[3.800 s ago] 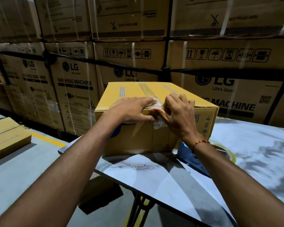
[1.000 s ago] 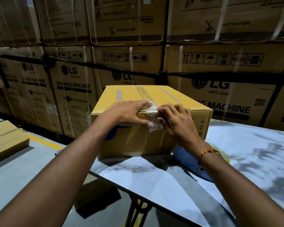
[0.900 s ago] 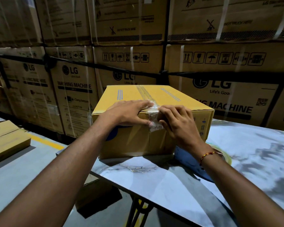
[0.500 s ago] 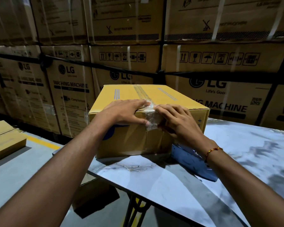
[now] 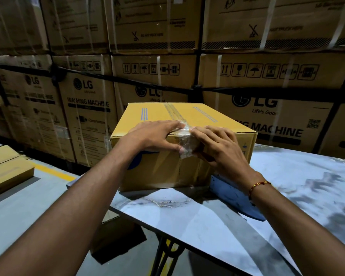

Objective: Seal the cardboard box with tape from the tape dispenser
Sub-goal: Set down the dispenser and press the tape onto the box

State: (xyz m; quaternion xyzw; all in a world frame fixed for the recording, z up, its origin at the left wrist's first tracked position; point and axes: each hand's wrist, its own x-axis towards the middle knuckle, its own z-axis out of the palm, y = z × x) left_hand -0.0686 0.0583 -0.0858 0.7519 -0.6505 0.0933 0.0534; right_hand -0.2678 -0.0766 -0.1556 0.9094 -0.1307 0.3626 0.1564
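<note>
We press both hands flat, left grip point(image 5: 154, 135) and right grip point(image 5: 217, 145) open, on crinkled clear tape point(image 5: 185, 145) at the near top edge of the cardboard box point(image 5: 159, 168) by the counter's point(image 5: 207, 222) near-left corner.

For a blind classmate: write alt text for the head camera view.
Both hands, left hand and right hand, press crumpled clear tape over the near top edge of a yellow cardboard box on a grey table; stacked cartons behind.
</note>
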